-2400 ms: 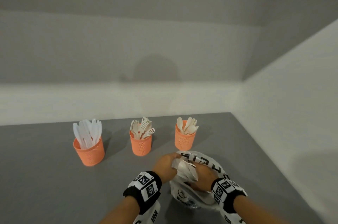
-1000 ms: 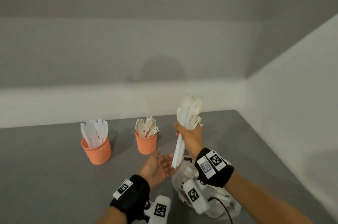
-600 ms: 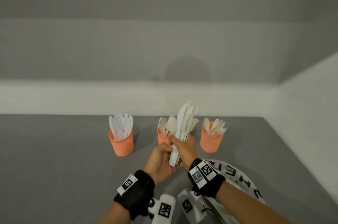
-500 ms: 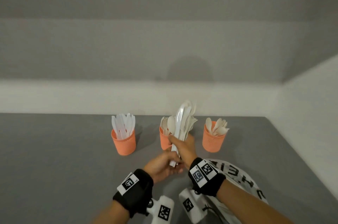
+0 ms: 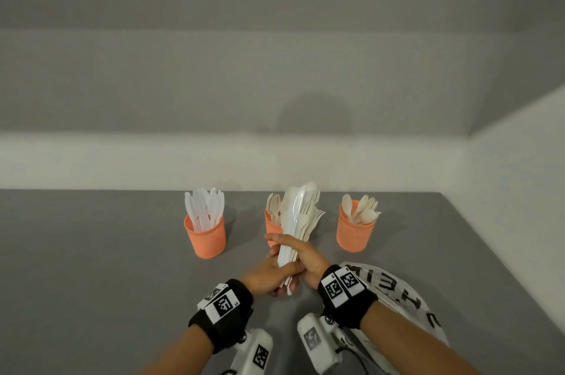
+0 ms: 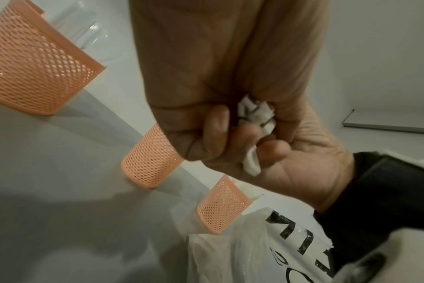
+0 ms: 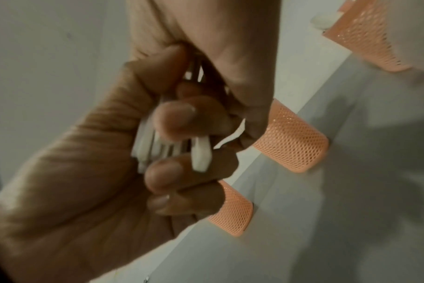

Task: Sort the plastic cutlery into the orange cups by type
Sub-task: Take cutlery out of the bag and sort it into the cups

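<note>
Fingers (image 5: 293, 267) of left hand (image 5: 269, 278) now wrap cutlery bundle (image 5: 298, 221) handles

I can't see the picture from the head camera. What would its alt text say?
Two hands, left and right, hold an upright bundle of white plastic cutlery over a grey table. Behind stand three orange cups: knives, forks, spoons. A printed plastic bag lies at right.

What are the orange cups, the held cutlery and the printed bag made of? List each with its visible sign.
Orange cups: apparently matte plastic mesh; fine perforated lattice walls.
Held cutlery: thin plastic, some pieces glossy translucent white, others matte cream, possibly a different plastic.
Printed bag: thin plastic film; crinkled, semi-transparent, black lettering.
</note>
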Tool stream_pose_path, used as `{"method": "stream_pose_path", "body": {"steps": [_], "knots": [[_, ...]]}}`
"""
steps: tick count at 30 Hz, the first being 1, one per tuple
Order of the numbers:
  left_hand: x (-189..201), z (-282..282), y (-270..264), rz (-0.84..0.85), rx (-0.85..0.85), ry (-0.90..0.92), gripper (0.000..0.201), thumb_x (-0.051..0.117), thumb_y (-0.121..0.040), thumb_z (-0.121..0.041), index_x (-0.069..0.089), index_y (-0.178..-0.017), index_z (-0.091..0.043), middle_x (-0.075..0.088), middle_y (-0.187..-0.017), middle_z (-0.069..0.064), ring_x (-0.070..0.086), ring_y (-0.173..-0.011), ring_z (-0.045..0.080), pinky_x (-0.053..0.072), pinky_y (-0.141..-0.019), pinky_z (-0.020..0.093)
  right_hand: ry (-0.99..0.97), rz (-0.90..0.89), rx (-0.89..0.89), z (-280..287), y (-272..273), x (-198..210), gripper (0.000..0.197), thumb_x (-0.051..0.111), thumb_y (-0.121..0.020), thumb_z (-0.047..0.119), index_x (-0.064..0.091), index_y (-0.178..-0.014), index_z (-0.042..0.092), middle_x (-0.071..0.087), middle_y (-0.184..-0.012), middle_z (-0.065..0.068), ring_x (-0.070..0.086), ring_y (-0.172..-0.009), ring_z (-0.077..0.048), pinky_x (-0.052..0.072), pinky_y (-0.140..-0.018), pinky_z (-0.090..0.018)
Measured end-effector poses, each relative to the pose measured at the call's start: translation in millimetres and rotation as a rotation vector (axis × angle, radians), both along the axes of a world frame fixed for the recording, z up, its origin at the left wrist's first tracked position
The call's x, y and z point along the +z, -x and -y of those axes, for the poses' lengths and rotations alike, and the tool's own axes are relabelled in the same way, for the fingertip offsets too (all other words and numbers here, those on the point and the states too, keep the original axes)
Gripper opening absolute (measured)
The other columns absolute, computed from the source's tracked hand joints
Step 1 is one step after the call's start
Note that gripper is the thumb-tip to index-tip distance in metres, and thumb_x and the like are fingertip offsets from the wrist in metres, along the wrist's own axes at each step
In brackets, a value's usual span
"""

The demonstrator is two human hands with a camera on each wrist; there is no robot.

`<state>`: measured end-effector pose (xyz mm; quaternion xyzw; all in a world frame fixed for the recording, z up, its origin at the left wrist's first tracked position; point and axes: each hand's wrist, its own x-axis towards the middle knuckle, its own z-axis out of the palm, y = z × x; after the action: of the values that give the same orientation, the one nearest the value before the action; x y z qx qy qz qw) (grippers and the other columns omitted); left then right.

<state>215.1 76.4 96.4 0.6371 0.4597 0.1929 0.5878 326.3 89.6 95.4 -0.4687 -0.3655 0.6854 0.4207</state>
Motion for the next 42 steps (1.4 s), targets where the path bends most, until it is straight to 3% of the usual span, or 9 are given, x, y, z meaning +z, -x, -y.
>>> {"method": "stream_pose_path", "body": {"steps": [5, 8, 13, 17, 21, 25, 33, 38, 42], "knots": [[-3, 1, -3, 0.065, 0.006, -0.019, 0.028, 0.055, -0.082, -0.04, 0.055, -0.067, -0.017, 0.059, -0.054, -0.009, 0.044, -0.042, 0.002, 0.028, -0.041, 0.014, 0.077, -0.103, 0.083, -6, -1, 0, 0.014, 0.065, -0.077, 0.024, 0.061, -0.083, 0.012, 0.073, -0.082, -0.003, 0.067, -0.084, -0.022, 0.053, -0.075, -0.039], [1, -1, -2, -0.002, 0.014, -0.084, 0.022, 0.059, -0.076, -0.043, 0.056, -0.081, -0.022, 0.064, -0.069, -0.007, 0.055, -0.058, 0.002, 0.034, -0.047, 0.014, 0.013, 0.027, -0.053, -9, 1, -2, 0.002, 0.059, -0.086, 0.012, 0.057, -0.088, 0.013, 0.07, -0.069, -0.005, 0.067, -0.073, -0.021, 0.055, -0.064, -0.032], [9, -12, 11, -0.178, 0.017, -0.072, 0.031, 0.058, -0.088, -0.041, 0.051, -0.064, -0.022, 0.055, -0.069, -0.009, 0.047, -0.066, 0.006, 0.036, -0.056, 0.015, -0.044, -0.03, -0.296, -14, -3, -5, 0.015, 0.058, -0.084, -0.004, 0.056, -0.079, 0.009, 0.053, -0.046, -0.001, 0.057, -0.044, -0.012, 0.05, -0.044, -0.023], [17, -22, 18, -0.163, 0.26, -0.173, 0.045, 0.057, -0.085, -0.049, 0.067, -0.076, -0.006, 0.066, -0.072, -0.002, 0.055, -0.062, 0.01, 0.04, -0.056, 0.018, -0.026, 0.022, -0.229, -13, -3, -9, 0.014, 0.059, -0.084, -0.001, 0.055, -0.073, 0.006, 0.048, -0.042, -0.001, 0.046, -0.035, -0.013, 0.044, -0.039, -0.022], [21, -31, 19, -0.029, 0.464, -0.307, 0.028, 0.062, -0.086, -0.035, 0.055, -0.079, -0.01, 0.061, -0.071, 0.004, 0.055, -0.058, 0.011, 0.043, -0.049, 0.012, -0.028, 0.063, -0.07, -7, 5, -9, 0.015, 0.057, -0.087, 0.002, 0.055, -0.074, 0.008, 0.046, -0.043, 0.0, 0.042, -0.031, -0.01, 0.038, -0.036, -0.019], [24, -31, 19, 0.075, 0.486, -0.261, 0.019, 0.065, -0.085, -0.025, 0.055, -0.089, -0.009, 0.057, -0.069, 0.0, 0.053, -0.058, 0.009, 0.041, -0.043, 0.007, -0.029, 0.035, 0.013, -4, 11, -6, 0.01, 0.059, -0.089, 0.01, 0.056, -0.079, 0.011, 0.049, -0.048, 0.002, 0.044, -0.034, -0.008, 0.037, -0.036, -0.018], [21, -30, 28, 0.029, 0.438, -0.223, 0.016, 0.06, -0.089, -0.016, 0.055, -0.075, -0.012, 0.057, -0.062, 0.001, 0.051, -0.046, 0.001, 0.042, -0.045, 0.01, 0.002, 0.053, 0.079, -1, 12, -5, 0.007, 0.056, -0.091, 0.015, 0.056, -0.085, 0.012, 0.053, -0.053, 0.002, 0.045, -0.037, -0.008, 0.039, -0.037, -0.018], [23, -32, 30, 0.065, 0.477, -0.155, 0.015, 0.046, -0.095, -0.012, 0.053, -0.082, -0.007, 0.056, -0.071, 0.005, 0.052, -0.06, 0.013, 0.044, -0.053, 0.02, 0.015, -0.04, 0.062, 1, 14, -3, 0.015, 0.057, -0.091, 0.025, 0.059, -0.081, 0.013, 0.057, -0.055, 0.003, 0.048, -0.041, -0.007, 0.042, -0.041, -0.019], [25, -31, 28, 0.218, 0.593, -0.11, 0.018, 0.038, -0.097, -0.01, 0.052, -0.085, -0.007, 0.059, -0.073, 0.009, 0.056, -0.063, 0.018, 0.049, -0.059, 0.025, 0.005, -0.062, 0.05, 0, 15, -3, 0.014, 0.054, -0.092, 0.024, 0.063, -0.088, 0.014, 0.063, -0.058, 0.003, 0.051, -0.043, -0.007, 0.041, -0.041, -0.018]]}}
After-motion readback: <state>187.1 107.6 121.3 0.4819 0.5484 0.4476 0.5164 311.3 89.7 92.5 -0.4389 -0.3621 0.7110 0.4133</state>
